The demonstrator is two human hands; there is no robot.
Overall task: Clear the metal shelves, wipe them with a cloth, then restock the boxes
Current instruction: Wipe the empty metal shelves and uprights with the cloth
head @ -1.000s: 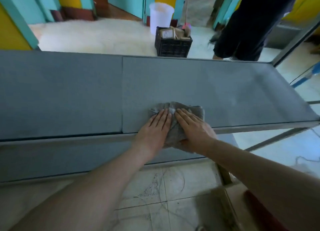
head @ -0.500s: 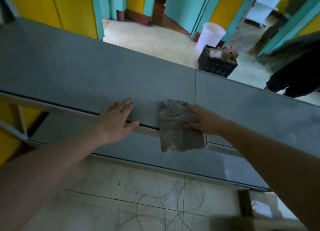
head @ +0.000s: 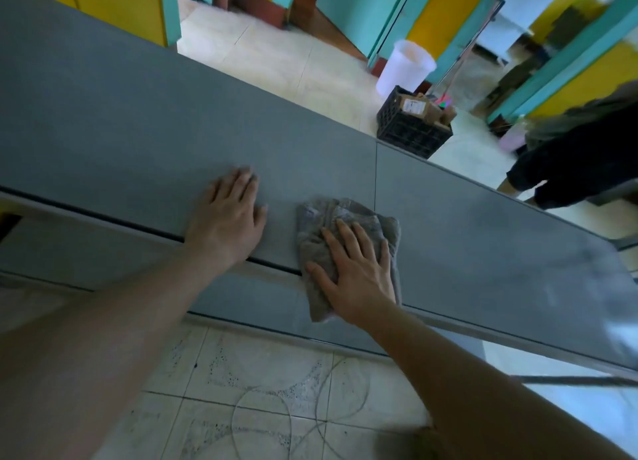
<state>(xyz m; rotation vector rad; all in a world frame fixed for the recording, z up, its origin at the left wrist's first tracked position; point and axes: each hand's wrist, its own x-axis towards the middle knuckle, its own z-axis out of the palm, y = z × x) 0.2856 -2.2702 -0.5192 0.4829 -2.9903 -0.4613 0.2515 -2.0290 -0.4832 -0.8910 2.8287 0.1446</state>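
Observation:
The grey metal shelf (head: 121, 142) runs across the view from upper left to lower right, with nothing standing on it. A crumpled grey cloth (head: 321, 218) lies on its front part, hanging a little over the front edge. My right hand (head: 355, 269) presses flat on the cloth with fingers spread. My left hand (head: 228, 221) rests flat on the bare shelf just left of the cloth, holding nothing. A lower shelf (head: 86, 252) shows beneath the front edge.
Beyond the shelf, a black crate (head: 411, 128) holding cardboard boxes (head: 417, 106) stands on the tiled floor beside a white bucket (head: 404, 66). A person in dark clothes (head: 580, 162) stands at the far right. Tiled floor (head: 262, 390) lies below my arms.
Both hands pressed the cloth a second ago. My left hand came off it onto the bare shelf. The cloth slid left along the shelf, and my right hand now lies flat on top of it.

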